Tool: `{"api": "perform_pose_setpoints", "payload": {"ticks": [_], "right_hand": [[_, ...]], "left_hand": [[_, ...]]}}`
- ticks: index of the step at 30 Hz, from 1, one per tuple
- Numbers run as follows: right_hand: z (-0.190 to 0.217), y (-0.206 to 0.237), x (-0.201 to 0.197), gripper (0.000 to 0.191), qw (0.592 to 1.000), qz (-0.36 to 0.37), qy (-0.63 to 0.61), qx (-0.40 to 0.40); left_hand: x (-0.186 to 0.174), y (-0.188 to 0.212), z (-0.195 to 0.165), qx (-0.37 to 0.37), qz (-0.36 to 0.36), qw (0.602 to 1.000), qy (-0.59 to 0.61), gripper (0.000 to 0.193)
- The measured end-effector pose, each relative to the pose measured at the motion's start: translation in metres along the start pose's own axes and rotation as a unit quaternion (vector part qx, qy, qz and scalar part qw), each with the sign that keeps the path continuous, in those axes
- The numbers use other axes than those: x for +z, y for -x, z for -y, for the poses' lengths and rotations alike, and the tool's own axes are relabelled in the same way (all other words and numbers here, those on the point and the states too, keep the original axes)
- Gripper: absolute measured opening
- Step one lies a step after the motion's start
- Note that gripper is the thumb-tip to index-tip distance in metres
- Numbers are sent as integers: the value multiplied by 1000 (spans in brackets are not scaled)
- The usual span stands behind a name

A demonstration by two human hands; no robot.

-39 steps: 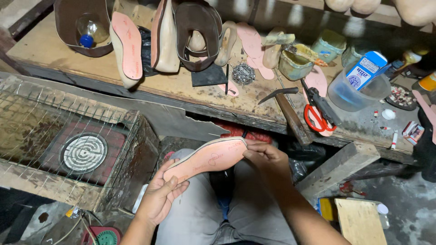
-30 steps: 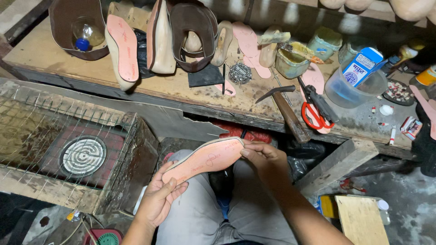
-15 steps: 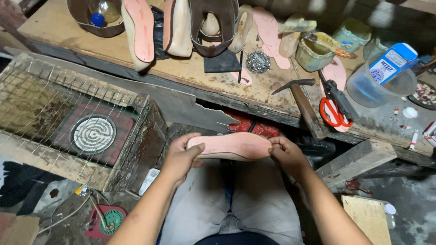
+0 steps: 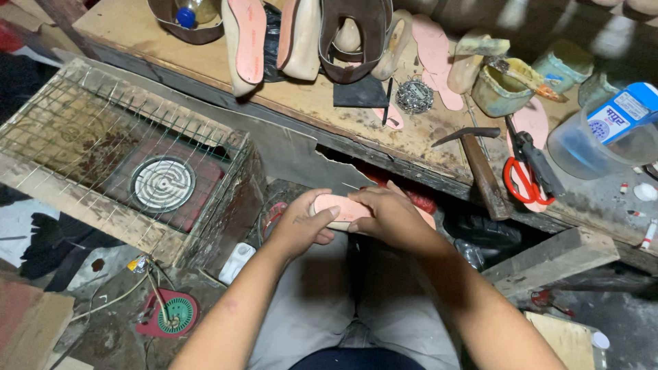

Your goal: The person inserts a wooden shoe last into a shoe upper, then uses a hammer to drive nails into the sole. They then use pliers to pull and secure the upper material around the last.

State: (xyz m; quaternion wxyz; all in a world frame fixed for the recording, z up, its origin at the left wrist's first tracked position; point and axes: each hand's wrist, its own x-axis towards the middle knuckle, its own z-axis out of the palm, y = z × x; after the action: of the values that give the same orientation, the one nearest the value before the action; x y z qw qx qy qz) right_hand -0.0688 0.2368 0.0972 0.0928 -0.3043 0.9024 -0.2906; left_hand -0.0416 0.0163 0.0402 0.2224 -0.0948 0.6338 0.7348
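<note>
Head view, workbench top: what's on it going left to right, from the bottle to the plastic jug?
Bottle with blue cap → pink insole → brown shoe upper → steel wool pad → glue pot → hammer → red-handled scissors → clear plastic jug.

Both hands grip a pink insole (image 4: 340,205) over the lap, below the worktop's (image 4: 322,103) front edge: the left hand (image 4: 301,223) wraps its near end, the right hand (image 4: 387,216) covers its top. A hammer (image 4: 476,161) and red-handled scissors (image 4: 528,171) lie near that edge.
</note>
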Motion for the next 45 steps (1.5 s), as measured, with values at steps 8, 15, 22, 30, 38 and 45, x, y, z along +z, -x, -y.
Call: {"api": "perform_pose_setpoints", "payload": {"ticks": [8,15,22,30,38,45], "right_hand": [[12,-7,4,55,998,21,-44,33],[12,-16,13,56,998,21,-47,44],[5,-17,19,59,999,14,-21,20],[9,-16,13,55,999,25,-21,27],[24,-16,-22,97,992,55,-69,90],[-22,-36,-34,75,984,-101,-141,46]], "left_hand": [[-23,18,21,126,97,986,46,71],[-37,11,22,123,94,988,25,64],[-36,15,16,159,160,967,117,67],[-31,21,0,133,163,974,82,62],[-22,7,-13,102,107,988,41,61],[-31,-8,-23,113,73,989,-54,60]]}}
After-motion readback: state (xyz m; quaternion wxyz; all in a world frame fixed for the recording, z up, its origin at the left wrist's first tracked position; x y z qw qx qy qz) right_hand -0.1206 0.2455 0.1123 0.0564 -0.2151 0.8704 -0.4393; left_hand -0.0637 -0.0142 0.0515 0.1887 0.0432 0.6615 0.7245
